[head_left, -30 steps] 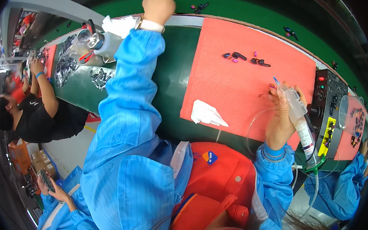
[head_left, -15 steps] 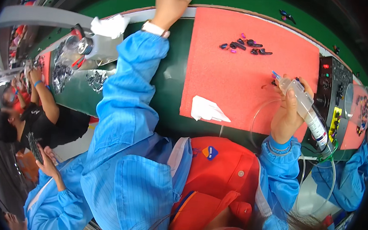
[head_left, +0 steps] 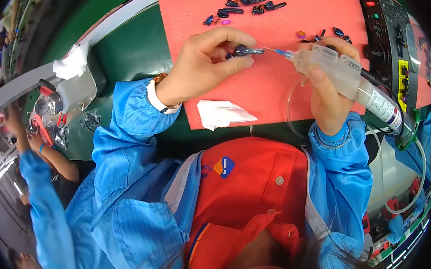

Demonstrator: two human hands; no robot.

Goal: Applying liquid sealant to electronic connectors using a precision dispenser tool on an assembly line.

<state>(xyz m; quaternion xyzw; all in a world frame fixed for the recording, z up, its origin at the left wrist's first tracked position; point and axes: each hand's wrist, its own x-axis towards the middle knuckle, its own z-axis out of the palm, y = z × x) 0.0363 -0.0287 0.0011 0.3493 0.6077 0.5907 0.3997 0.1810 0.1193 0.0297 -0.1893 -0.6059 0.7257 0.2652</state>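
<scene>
Between the thumb and fingers of my left hand [head_left: 209,58] is a small black earbud [head_left: 248,51], its stem pointing right. My right hand [head_left: 331,83] is wrapped round a translucent dispensing syringe [head_left: 351,77] with a fine blue-hubbed needle [head_left: 281,52]. The needle's tip is close to the end of the earbud's stem; whether they touch I cannot tell. Both hands are above a pink foam mat [head_left: 274,96]. Several black earbud parts [head_left: 243,7] lie at the mat's far side, and more parts [head_left: 338,32] lie just beyond my right hand.
A folded white tissue [head_left: 222,116] lies on the mat's near edge. To the right stands a black control box [head_left: 385,41] with knobs and lights; a clear hose [head_left: 420,176] trails from the syringe. On the left are a bottle [head_left: 74,93] and other people's arms [head_left: 56,160].
My left hand has come back from the green belt at the far side to above the mat, with an earbud in it. The syringe has turned so its needle points left toward the earbud.
</scene>
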